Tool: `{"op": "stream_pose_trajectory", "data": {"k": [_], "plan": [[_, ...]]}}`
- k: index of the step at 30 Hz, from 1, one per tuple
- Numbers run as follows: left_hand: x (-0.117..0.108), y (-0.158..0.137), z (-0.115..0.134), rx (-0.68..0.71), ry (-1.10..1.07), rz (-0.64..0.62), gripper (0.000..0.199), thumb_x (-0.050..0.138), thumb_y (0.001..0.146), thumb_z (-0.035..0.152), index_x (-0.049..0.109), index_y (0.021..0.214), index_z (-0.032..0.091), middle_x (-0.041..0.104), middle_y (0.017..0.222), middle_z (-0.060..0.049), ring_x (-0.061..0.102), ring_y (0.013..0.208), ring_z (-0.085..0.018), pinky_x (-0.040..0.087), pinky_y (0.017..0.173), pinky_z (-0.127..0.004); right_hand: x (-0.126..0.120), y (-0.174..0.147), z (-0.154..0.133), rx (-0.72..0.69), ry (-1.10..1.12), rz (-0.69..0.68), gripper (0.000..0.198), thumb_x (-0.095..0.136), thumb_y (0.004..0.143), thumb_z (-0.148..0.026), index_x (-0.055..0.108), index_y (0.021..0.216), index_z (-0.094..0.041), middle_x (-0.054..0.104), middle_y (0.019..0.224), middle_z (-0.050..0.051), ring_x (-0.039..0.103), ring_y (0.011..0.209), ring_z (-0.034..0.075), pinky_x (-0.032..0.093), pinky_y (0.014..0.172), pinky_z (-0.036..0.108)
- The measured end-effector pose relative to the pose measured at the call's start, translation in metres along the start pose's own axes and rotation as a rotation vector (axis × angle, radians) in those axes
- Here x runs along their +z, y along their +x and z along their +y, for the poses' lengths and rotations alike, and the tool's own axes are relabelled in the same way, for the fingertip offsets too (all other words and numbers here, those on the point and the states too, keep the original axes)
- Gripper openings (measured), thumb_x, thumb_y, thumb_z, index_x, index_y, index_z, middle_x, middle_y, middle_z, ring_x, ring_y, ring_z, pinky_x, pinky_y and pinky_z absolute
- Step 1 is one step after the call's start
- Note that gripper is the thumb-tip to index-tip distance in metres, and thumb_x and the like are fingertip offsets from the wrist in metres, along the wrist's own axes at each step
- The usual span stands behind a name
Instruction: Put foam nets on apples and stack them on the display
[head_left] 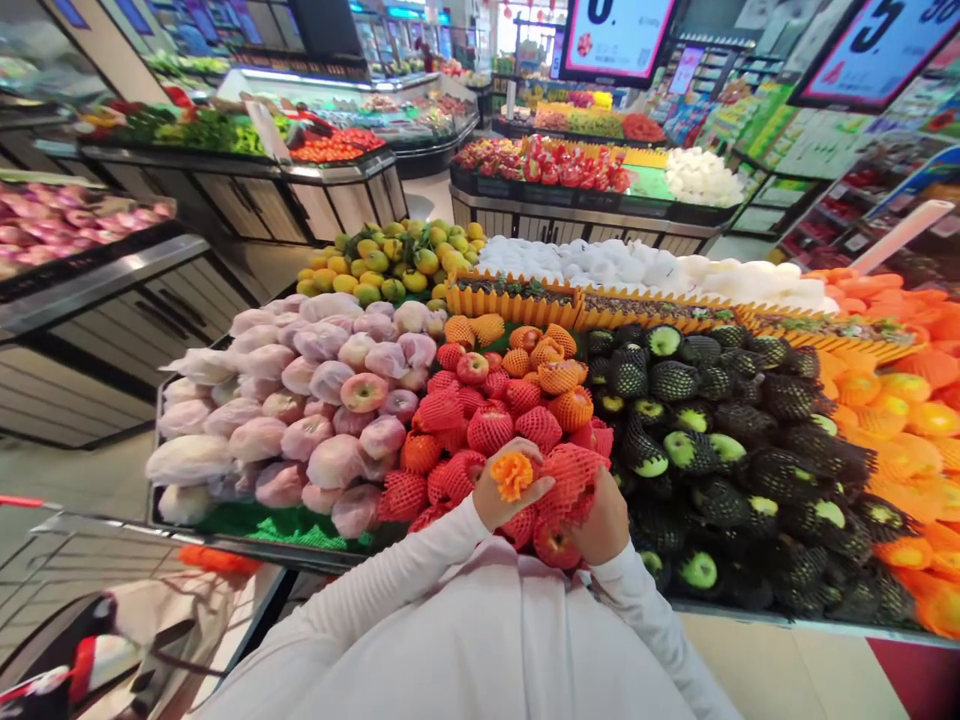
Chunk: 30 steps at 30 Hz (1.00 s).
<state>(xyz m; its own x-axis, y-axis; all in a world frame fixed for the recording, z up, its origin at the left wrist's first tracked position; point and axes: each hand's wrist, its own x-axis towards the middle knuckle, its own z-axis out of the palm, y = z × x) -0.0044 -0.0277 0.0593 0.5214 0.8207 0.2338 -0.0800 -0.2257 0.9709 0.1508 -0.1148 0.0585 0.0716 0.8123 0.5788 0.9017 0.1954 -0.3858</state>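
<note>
My left hand [491, 497] is closed round a bunched orange foam net [513, 475], its fingers pointing right towards a red foam net [566, 482]. My right hand [604, 520] has hold of that red net at its right side, with the fingertips partly hidden behind the mesh. Just below the net shows a red apple [556, 542]; whether the net still covers part of it I cannot tell. Around both hands lie several apples in red foam nets [491, 428], and behind them some in orange nets [562, 377].
Pink-wrapped apples [311, 365] fill the left of the stand, green apples in black nets [720, 440] the right. Yellow-green citrus [405, 255] and white-wrapped fruit [622, 265] lie behind a yellow divider [517, 300]. A shopping cart [82, 535] with a bag stands at lower left.
</note>
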Motion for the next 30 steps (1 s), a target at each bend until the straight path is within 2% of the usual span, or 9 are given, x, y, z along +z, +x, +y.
{"op": "stream_pose_trajectory", "data": {"k": [3, 6, 10, 13, 16, 18, 20, 24, 30], "plan": [[-0.002, 0.001, -0.005, -0.122, -0.154, -0.174, 0.052, 0.075, 0.07, 0.041, 0.056, 0.112, 0.018, 0.061, 0.113, -0.011, 0.059, 0.105, -0.023, 0.045, 0.099, -0.04, 0.002, -0.003, -0.005, -0.029, -0.019, -0.008, 0.042, 0.065, 0.074, -0.031, 0.054, 0.112, -0.014, 0.063, 0.099, 0.015, 0.059, 0.094, 0.031, 0.052, 0.083, 0.052], [-0.004, -0.003, -0.016, -0.282, -0.295, -0.358, 0.051, 0.073, 0.07, 0.046, 0.062, 0.11, 0.017, 0.065, 0.115, -0.011, 0.06, 0.108, -0.026, 0.043, 0.103, -0.042, 0.002, -0.002, -0.011, -0.062, 0.005, -0.031, 0.037, 0.061, 0.074, -0.024, 0.056, 0.11, -0.014, 0.061, 0.105, 0.017, 0.057, 0.101, 0.032, 0.05, 0.089, 0.056], [-0.005, -0.013, -0.033, -0.576, -0.597, -0.101, 0.055, 0.078, 0.056, 0.047, 0.066, 0.099, 0.014, 0.07, 0.103, -0.011, 0.065, 0.099, -0.026, 0.048, 0.096, -0.042, -0.011, 0.009, -0.019, -0.049, 0.146, -0.1, 0.038, 0.067, 0.074, -0.026, 0.058, 0.109, -0.016, 0.061, 0.106, 0.015, 0.059, 0.101, 0.03, 0.054, 0.085, 0.049], [-0.006, -0.017, -0.039, -0.7, -0.811, 0.033, 0.053, 0.075, 0.05, 0.049, 0.067, 0.09, 0.014, 0.072, 0.095, -0.009, 0.067, 0.093, -0.025, 0.051, 0.092, -0.041, -0.026, 0.016, -0.024, -0.009, 0.297, 0.001, 0.035, 0.069, 0.079, -0.024, 0.059, 0.112, -0.023, 0.061, 0.107, 0.011, 0.061, 0.101, 0.026, 0.055, 0.085, 0.045], [-0.006, -0.022, -0.039, -0.682, -0.848, -0.01, 0.05, 0.072, 0.052, 0.049, 0.067, 0.088, 0.014, 0.072, 0.09, -0.01, 0.067, 0.094, -0.028, 0.053, 0.088, -0.041, -0.027, 0.014, -0.027, 0.009, 0.346, 0.096, 0.066, 0.078, 0.07, -0.047, 0.051, 0.126, -0.025, 0.05, 0.127, 0.015, 0.052, 0.119, 0.036, 0.047, 0.095, 0.057], [-0.004, -0.026, -0.039, -0.65, -0.785, -0.059, 0.053, 0.072, 0.054, 0.052, 0.067, 0.09, 0.014, 0.072, 0.087, -0.011, 0.067, 0.094, -0.03, 0.053, 0.087, -0.043, -0.018, 0.005, -0.025, -0.019, 0.342, -0.012, 0.102, 0.079, 0.059, -0.063, 0.035, 0.141, -0.022, 0.039, 0.138, 0.02, 0.044, 0.127, 0.042, 0.042, 0.099, 0.063], [-0.002, -0.029, -0.04, -0.614, -0.7, -0.074, 0.056, 0.074, 0.053, 0.056, 0.068, 0.089, 0.014, 0.071, 0.088, -0.011, 0.066, 0.097, -0.03, 0.05, 0.093, -0.045, -0.003, -0.007, -0.019, -0.061, 0.335, -0.126, 0.115, 0.079, 0.06, -0.063, 0.02, 0.149, -0.018, 0.042, 0.135, 0.023, 0.05, 0.122, 0.041, 0.047, 0.096, 0.059], [0.001, -0.033, -0.043, -0.56, -0.586, -0.082, 0.058, 0.074, 0.054, 0.066, 0.067, 0.081, 0.016, 0.071, 0.088, -0.01, 0.064, 0.1, -0.028, 0.046, 0.1, -0.044, 0.019, -0.027, -0.006, -0.002, 0.352, -0.077, 0.108, 0.08, 0.065, -0.051, 0.017, 0.147, -0.018, 0.051, 0.125, 0.019, 0.06, 0.109, 0.034, 0.053, 0.09, 0.05], [0.009, -0.038, -0.045, -0.516, -0.599, -0.069, 0.068, 0.064, 0.062, 0.077, 0.067, 0.09, 0.016, 0.07, 0.092, -0.01, 0.064, 0.095, -0.025, 0.047, 0.099, -0.044, 0.019, -0.021, -0.009, 0.133, 0.491, -0.032, 0.094, 0.077, 0.064, -0.053, 0.03, 0.138, -0.019, 0.052, 0.122, 0.016, 0.06, 0.109, 0.032, 0.053, 0.093, 0.047]]}}
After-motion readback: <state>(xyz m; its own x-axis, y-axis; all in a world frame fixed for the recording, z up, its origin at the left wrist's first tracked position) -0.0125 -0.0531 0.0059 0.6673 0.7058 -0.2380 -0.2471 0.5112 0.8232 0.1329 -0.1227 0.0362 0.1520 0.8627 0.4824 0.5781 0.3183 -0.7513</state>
